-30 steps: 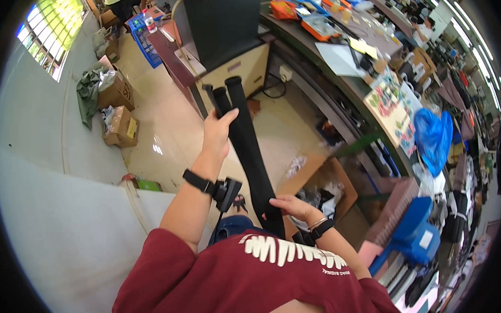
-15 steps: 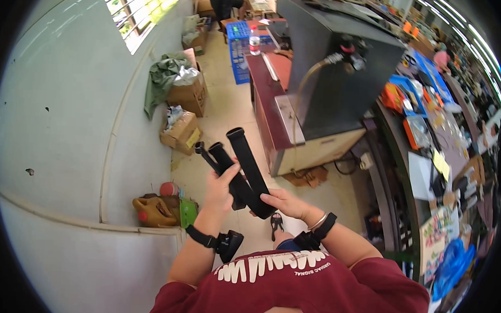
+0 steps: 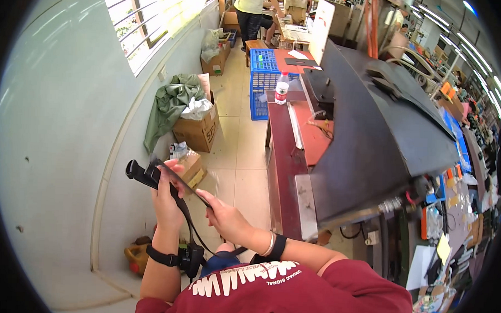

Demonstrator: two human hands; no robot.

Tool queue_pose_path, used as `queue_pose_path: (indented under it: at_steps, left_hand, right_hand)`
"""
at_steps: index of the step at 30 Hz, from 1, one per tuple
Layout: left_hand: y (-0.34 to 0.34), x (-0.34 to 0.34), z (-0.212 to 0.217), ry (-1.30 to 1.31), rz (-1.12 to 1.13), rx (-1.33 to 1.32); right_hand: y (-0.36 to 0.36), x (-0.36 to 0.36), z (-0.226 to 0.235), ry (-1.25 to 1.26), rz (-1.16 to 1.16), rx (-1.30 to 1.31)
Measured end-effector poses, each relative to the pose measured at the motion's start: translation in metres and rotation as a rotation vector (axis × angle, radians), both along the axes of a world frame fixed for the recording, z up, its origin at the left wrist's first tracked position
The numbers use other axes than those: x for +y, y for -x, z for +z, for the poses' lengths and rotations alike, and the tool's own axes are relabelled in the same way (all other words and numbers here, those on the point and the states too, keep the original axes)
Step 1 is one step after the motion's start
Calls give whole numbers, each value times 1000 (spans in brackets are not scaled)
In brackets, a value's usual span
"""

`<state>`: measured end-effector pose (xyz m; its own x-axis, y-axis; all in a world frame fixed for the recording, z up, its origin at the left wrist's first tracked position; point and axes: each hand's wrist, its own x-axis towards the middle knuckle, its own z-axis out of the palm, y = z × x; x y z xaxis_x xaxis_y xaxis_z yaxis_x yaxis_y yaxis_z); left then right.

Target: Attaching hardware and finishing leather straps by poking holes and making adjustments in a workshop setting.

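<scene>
My left hand (image 3: 167, 196) grips a bundle of black straps (image 3: 141, 176), smooth and belt-like, with folded ends sticking out to the left. From this bundle one flat black strap (image 3: 186, 188) slants down to my right hand (image 3: 230, 219), which pinches its lower end between thumb and fingers. A thin dark length (image 3: 192, 225) hangs below my left hand toward my lap. Both hands are in front of my body, over the aisle floor. How the straps lie inside my left palm is hidden.
Right of the aisle stands a dark red table (image 3: 286, 149) with a large black machine housing (image 3: 367, 144), a bottle (image 3: 281, 88) and a blue crate (image 3: 258, 96) nearby. Cardboard boxes (image 3: 199, 130) line the left wall. A person (image 3: 250, 16) stands at the far end.
Both hands have moved left and the straps have turned, now more edge-on. My right hand has slid to one strap's end. The view has shifted forward along the aisle.
</scene>
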<state>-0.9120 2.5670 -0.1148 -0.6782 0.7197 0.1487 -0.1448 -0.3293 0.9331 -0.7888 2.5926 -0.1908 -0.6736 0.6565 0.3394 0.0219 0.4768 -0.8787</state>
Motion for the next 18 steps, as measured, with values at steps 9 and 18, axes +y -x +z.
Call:
queue_pose_path:
  at_steps: [9, 18]
  left_hand:
    - [124, 213, 5, -35, -163, 121]
    - [197, 444, 40, -88, -204, -42]
  right_hand:
    - [134, 197, 16, -413, -334, -200]
    - [205, 407, 66, 133, -113, 168]
